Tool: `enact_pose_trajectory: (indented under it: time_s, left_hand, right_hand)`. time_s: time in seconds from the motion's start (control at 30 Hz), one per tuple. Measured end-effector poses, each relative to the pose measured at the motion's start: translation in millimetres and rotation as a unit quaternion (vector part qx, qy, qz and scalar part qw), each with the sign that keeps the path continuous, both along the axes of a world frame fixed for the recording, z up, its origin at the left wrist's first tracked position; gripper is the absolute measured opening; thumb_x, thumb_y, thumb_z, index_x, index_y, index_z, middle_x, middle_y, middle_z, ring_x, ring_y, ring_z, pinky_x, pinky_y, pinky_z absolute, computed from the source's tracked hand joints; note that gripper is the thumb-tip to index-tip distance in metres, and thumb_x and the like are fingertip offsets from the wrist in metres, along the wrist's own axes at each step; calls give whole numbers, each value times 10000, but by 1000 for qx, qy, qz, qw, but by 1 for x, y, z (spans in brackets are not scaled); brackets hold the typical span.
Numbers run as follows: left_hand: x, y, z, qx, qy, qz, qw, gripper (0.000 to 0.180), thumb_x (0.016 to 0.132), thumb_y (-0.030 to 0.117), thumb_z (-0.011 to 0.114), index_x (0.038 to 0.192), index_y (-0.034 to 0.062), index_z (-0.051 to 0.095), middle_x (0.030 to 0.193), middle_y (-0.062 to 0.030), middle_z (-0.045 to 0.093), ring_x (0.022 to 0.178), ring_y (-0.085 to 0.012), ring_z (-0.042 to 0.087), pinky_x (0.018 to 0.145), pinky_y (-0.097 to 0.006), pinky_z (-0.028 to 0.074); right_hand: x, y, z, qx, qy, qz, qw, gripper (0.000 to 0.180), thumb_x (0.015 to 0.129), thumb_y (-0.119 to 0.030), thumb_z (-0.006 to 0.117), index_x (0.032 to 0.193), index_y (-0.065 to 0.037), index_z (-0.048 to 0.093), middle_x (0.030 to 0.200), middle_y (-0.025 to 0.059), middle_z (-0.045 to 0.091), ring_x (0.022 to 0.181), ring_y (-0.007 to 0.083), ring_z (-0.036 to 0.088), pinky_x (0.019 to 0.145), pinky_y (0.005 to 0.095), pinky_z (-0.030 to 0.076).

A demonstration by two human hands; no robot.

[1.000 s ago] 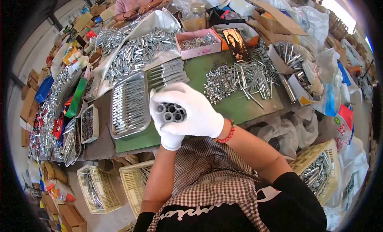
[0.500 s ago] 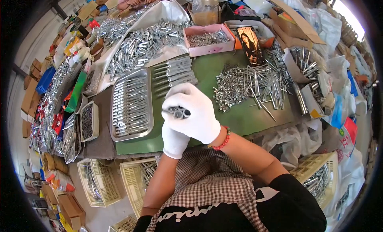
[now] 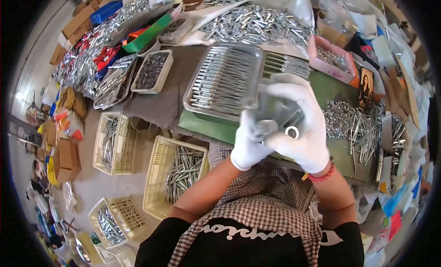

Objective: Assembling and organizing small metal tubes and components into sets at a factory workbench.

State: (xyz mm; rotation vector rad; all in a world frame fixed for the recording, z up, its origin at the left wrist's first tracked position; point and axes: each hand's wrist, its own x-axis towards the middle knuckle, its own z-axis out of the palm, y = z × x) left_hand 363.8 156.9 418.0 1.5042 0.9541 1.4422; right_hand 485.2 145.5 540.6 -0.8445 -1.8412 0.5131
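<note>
Both hands wear white gloves and are in front of my chest, over the near edge of the green work table. My left hand point(image 3: 251, 145) is closed around shiny metal tubes point(image 3: 266, 126), smeared by motion; how many cannot be told. My right hand point(image 3: 308, 124) curls its fingers and thumb round blurred metal pieces, and a pale ring point(image 3: 291, 132) shows beside its thumb. Just beyond the hands, a metal tray point(image 3: 187, 99) holds rows of slim metal bolts point(image 3: 225, 76). More bolts point(image 3: 287, 65) lie side by side right of it, partly hidden by my right hand.
Small metal nuts point(image 3: 337, 118) and long thin rods point(image 3: 365, 134) lie on the right. A pink box point(image 3: 342, 75) of small parts and a lit phone point(image 3: 366, 89) stand behind. Loose metal tubes point(image 3: 262, 23) fill a white sheet. Cream crates point(image 3: 150, 184) stand on the floor at left.
The view has swung left, so the table appears farther right. My hands, clasped together before, have drawn apart, and the metal pieces between them now show blurred.
</note>
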Motion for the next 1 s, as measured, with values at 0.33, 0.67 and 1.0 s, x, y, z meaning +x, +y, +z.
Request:
enact_pose_trajectory:
  time_s: [0.33,0.67,1.0]
  left_hand:
    - [-84,-5,-87,-243,-936,-243,72,228,886,369,525,968,163,575,873,19,599,836,-127,599,744,-289,516]
    - [-21,-14,-48,-266,-722,-287,570,323,877,239,545,1172,107,542,1113,-109,602,967,-254,605,838,-409,506]
    - [-81,-9,-71,-236,-632,-264,689,391,898,438,493,1227,227,493,1056,-60,626,891,-233,643,755,-446,538]
  right_hand:
    - [-87,118,-69,-16,-282,12,959,165,813,-224,576,859,-97,671,838,124,641,835,326,606,750,415,491]
    - [-132,124,-83,-4,-360,-115,926,121,709,-112,621,805,-127,693,699,100,657,698,267,672,620,379,529]
    - [-61,106,-10,-183,-67,-2,981,353,792,-271,629,1094,-90,604,871,136,671,744,241,670,651,342,538]
